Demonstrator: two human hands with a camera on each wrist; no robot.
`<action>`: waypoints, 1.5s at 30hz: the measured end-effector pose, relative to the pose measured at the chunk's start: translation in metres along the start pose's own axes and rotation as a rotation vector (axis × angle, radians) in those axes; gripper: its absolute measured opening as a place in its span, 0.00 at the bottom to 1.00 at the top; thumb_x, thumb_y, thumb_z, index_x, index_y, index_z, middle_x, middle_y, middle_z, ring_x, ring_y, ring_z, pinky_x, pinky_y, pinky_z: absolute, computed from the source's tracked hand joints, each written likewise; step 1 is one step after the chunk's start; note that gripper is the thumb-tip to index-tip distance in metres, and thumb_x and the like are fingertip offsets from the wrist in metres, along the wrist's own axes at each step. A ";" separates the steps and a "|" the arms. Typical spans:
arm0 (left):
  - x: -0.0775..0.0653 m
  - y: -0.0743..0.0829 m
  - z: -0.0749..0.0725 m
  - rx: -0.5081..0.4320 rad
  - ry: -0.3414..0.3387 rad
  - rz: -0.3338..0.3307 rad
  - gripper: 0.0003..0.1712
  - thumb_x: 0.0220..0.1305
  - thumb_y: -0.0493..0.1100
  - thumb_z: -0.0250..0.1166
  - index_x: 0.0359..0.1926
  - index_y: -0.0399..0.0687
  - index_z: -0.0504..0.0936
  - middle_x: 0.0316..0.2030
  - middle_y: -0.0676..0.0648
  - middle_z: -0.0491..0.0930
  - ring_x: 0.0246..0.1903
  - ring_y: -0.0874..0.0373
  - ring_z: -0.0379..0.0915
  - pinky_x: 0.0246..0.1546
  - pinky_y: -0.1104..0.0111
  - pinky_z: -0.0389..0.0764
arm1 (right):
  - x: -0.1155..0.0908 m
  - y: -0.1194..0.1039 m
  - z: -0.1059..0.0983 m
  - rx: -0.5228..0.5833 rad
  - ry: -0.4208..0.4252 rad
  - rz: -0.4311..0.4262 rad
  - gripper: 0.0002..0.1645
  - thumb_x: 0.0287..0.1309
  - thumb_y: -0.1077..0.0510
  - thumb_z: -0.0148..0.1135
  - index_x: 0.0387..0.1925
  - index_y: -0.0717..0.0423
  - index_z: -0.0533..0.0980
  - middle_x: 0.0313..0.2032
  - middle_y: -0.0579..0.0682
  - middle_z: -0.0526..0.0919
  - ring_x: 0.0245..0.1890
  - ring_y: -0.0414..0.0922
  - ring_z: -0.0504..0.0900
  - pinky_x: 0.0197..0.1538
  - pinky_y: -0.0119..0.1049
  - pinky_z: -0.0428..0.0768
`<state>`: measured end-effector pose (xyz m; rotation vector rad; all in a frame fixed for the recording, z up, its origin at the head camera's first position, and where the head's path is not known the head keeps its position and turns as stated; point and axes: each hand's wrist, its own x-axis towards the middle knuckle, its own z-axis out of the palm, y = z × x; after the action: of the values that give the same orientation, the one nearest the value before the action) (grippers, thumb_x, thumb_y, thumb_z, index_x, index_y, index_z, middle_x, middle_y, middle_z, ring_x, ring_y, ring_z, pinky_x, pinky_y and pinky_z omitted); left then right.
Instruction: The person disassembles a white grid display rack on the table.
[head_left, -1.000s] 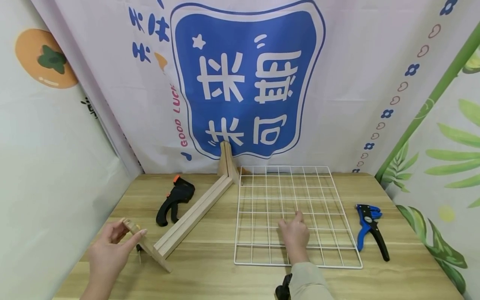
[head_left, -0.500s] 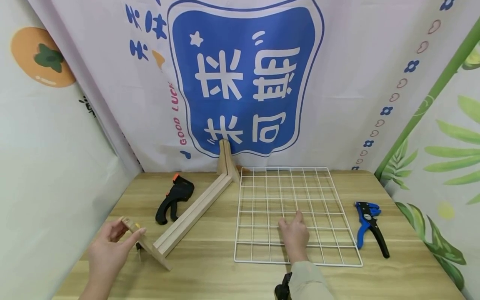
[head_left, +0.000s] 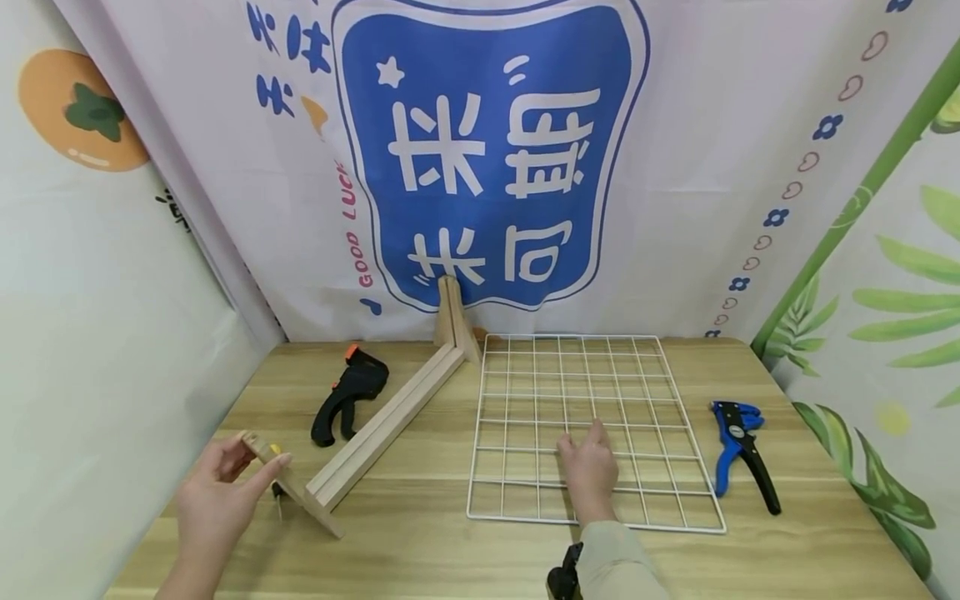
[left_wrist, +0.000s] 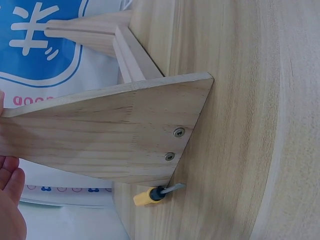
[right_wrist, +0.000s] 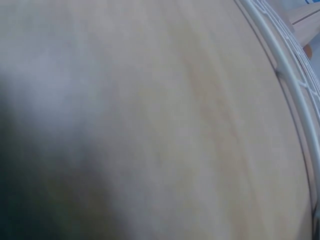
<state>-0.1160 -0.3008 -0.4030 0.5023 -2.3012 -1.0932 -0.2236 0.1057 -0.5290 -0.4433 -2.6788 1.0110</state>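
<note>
My left hand [head_left: 217, 492] pinches the raised end of a tapered wooden board [head_left: 296, 492] between thumb and fingers. In the left wrist view, two screw heads show in the face of this wooden end board [left_wrist: 135, 130]. It stands at the near end of a long wooden rail [head_left: 390, 425], which joins a second pair of upright boards [head_left: 452, 321] at the back. My right hand [head_left: 588, 475] is over a white wire grid panel [head_left: 534, 450] lying on the table, its curled fingers gripping the wires. Part of those fingers is hidden.
A yellow-handled screwdriver [left_wrist: 150, 196] lies behind the end board. A black clamp [head_left: 352, 396] is left of the rail. Blue and black wire strippers [head_left: 742, 450] lie right of the grid. A printed cloth [head_left: 682, 192] hangs behind the wooden table [head_left: 420, 550].
Both hands keep their holds on the wooden board and the grid panel. The head view has shifted very slightly.
</note>
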 end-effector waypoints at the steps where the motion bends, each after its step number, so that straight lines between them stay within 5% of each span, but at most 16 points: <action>1: 0.000 0.001 0.000 0.000 -0.007 -0.005 0.31 0.40 0.42 0.78 0.47 0.43 0.75 0.43 0.53 0.82 0.33 0.88 0.66 0.35 0.93 0.69 | 0.001 0.000 -0.001 -0.002 0.006 -0.012 0.40 0.56 0.49 0.55 0.63 0.68 0.56 0.46 0.69 0.75 0.10 0.41 0.60 0.15 0.31 0.63; 4: 0.002 0.001 0.000 0.001 -0.025 -0.016 0.32 0.41 0.44 0.77 0.48 0.43 0.75 0.44 0.48 0.82 0.34 0.88 0.65 0.34 0.92 0.70 | 0.003 -0.001 -0.004 -0.046 0.033 -0.063 0.39 0.56 0.50 0.55 0.63 0.68 0.58 0.51 0.70 0.74 0.11 0.42 0.62 0.15 0.34 0.65; 7: 0.002 0.001 0.001 -0.009 -0.024 -0.011 0.31 0.41 0.44 0.77 0.48 0.42 0.75 0.44 0.50 0.82 0.34 0.88 0.65 0.34 0.92 0.70 | 0.007 -0.002 -0.007 -0.119 0.035 -0.105 0.37 0.56 0.49 0.56 0.61 0.66 0.61 0.44 0.67 0.78 0.14 0.44 0.65 0.17 0.35 0.69; 11: 0.001 -0.001 0.002 -0.049 0.022 0.031 0.28 0.39 0.39 0.78 0.45 0.41 0.76 0.35 0.69 0.79 0.33 0.88 0.67 0.35 0.92 0.70 | 0.010 -0.002 -0.011 -0.178 -0.030 -0.137 0.35 0.57 0.48 0.56 0.62 0.64 0.63 0.31 0.60 0.78 0.16 0.45 0.67 0.17 0.35 0.68; 14: 0.001 -0.003 0.002 -0.057 0.036 0.050 0.28 0.38 0.37 0.78 0.44 0.40 0.76 0.32 0.74 0.76 0.33 0.88 0.67 0.35 0.92 0.70 | 0.011 -0.003 -0.014 -0.220 -0.077 -0.146 0.35 0.58 0.48 0.55 0.62 0.63 0.63 0.26 0.57 0.76 0.15 0.44 0.66 0.16 0.33 0.67; 23: 0.000 -0.005 0.001 -0.020 0.033 0.064 0.29 0.37 0.38 0.79 0.44 0.40 0.76 0.35 0.66 0.80 0.32 0.89 0.66 0.35 0.92 0.69 | 0.015 -0.008 -0.025 -0.360 -0.216 -0.180 0.35 0.62 0.46 0.53 0.63 0.64 0.61 0.11 0.47 0.66 0.09 0.39 0.58 0.11 0.28 0.58; 27: 0.001 -0.004 0.001 -0.002 0.023 0.045 0.30 0.38 0.40 0.78 0.45 0.40 0.76 0.40 0.52 0.82 0.32 0.90 0.65 0.35 0.93 0.69 | 0.019 -0.010 -0.026 -0.428 -0.235 -0.181 0.39 0.61 0.45 0.54 0.67 0.58 0.55 0.08 0.46 0.65 0.08 0.39 0.59 0.11 0.29 0.57; 31: 0.001 -0.004 0.001 0.009 0.022 0.044 0.30 0.38 0.40 0.78 0.45 0.41 0.76 0.42 0.42 0.81 0.32 0.91 0.64 0.33 0.93 0.69 | 0.019 -0.011 -0.026 -0.443 -0.237 -0.176 0.40 0.62 0.45 0.54 0.68 0.56 0.53 0.13 0.51 0.71 0.10 0.43 0.64 0.13 0.32 0.63; 35: 0.000 -0.005 0.002 0.011 0.025 0.053 0.31 0.38 0.40 0.78 0.46 0.40 0.76 0.42 0.39 0.81 0.32 0.90 0.64 0.33 0.93 0.69 | 0.015 -0.008 -0.025 -0.471 -0.212 -0.208 0.35 0.63 0.44 0.52 0.65 0.59 0.59 0.33 0.62 0.80 0.16 0.48 0.73 0.21 0.39 0.73; 39: -0.001 -0.005 0.002 0.004 0.035 0.062 0.31 0.38 0.39 0.78 0.46 0.40 0.76 0.42 0.41 0.82 0.32 0.89 0.65 0.34 0.92 0.70 | 0.012 -0.006 -0.024 -0.491 -0.191 -0.224 0.35 0.65 0.43 0.49 0.64 0.62 0.61 0.49 0.67 0.77 0.24 0.52 0.78 0.29 0.45 0.78; 45: 0.001 -0.005 0.003 0.001 0.045 0.077 0.31 0.38 0.39 0.78 0.46 0.38 0.75 0.42 0.39 0.81 0.32 0.90 0.64 0.35 0.93 0.68 | 0.012 -0.005 -0.024 -0.434 -0.174 -0.192 0.37 0.63 0.43 0.51 0.63 0.65 0.61 0.47 0.66 0.78 0.24 0.53 0.80 0.32 0.47 0.79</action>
<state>-0.1178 -0.3023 -0.4080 0.4301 -2.2625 -1.0338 -0.2275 0.1204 -0.5072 -0.1720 -3.0277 0.4281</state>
